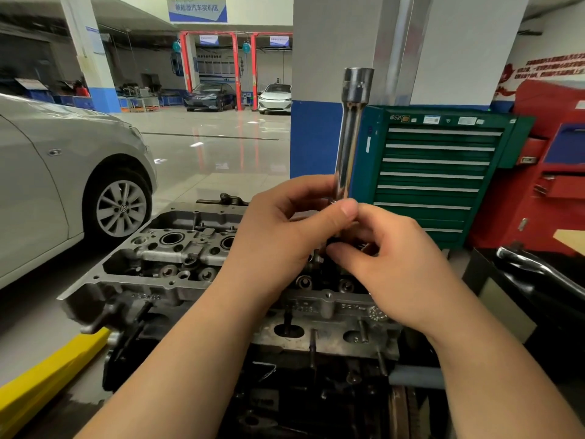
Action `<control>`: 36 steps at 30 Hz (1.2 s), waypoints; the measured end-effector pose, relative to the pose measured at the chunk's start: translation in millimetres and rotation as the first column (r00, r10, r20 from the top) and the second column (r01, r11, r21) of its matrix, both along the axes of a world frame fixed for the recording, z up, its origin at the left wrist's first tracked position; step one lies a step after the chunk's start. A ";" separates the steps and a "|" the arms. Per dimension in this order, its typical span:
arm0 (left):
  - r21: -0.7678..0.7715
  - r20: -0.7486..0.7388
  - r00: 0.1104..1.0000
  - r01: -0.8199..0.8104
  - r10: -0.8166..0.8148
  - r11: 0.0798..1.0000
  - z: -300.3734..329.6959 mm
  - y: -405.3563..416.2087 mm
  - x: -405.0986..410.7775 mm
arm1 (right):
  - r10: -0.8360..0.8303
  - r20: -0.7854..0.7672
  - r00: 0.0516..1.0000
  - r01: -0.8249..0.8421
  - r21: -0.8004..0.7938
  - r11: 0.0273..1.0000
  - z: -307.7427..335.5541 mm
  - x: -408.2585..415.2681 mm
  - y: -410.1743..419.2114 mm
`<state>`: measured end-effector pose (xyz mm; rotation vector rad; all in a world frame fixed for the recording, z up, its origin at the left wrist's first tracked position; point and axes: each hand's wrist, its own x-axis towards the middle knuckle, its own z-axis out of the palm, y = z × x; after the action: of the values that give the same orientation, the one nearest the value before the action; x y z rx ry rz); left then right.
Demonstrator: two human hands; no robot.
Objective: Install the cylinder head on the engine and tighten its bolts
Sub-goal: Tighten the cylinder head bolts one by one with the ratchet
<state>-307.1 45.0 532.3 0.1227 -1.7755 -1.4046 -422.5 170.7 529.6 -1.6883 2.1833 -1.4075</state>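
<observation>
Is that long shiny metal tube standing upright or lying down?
Upright. The tube rises nearly vertically from both hands, its wider end at the top, above the cylinder head.

The cylinder head sits on the engine in the foreground, and both hands meet above it, the left hand left of the right hand, holding between them a long socket extension that stands upright. A car stands to the left, and a tool cabinet behind the hands to the right.
</observation>
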 end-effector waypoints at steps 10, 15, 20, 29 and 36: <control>0.045 -0.064 0.997 0.053 -0.050 0.998 -1.3 -0.1 -0.2 | 0.038 0.018 0.999 -0.037 -0.040 0.998 3.0 1.5 3.3; -0.036 -0.026 0.999 -0.041 0.040 0.999 -0.5 1.3 1.2 | -0.052 -0.087 0.995 0.049 -0.034 0.998 -2.1 3.8 -0.9; 0.013 -0.070 0.997 -0.022 0.023 1.000 -0.9 -1.6 0.6 | 0.017 -0.043 0.999 -0.019 -0.049 0.999 0.1 2.7 1.2; -0.054 -0.044 0.999 -0.014 0.012 0.998 -0.9 1.6 -0.4 | -0.049 -0.085 0.995 0.045 -0.044 0.998 -1.5 4.7 -0.4; -0.012 -0.061 0.998 0.006 -0.007 1.000 -1.4 1.0 -0.1 | 0.018 -0.007 1.000 -0.019 -0.025 1.000 0.4 0.8 2.2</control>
<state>-307.2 46.0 530.9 0.0676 -1.7351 -1.3880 -421.6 172.9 530.0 -1.7197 2.1567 -1.4333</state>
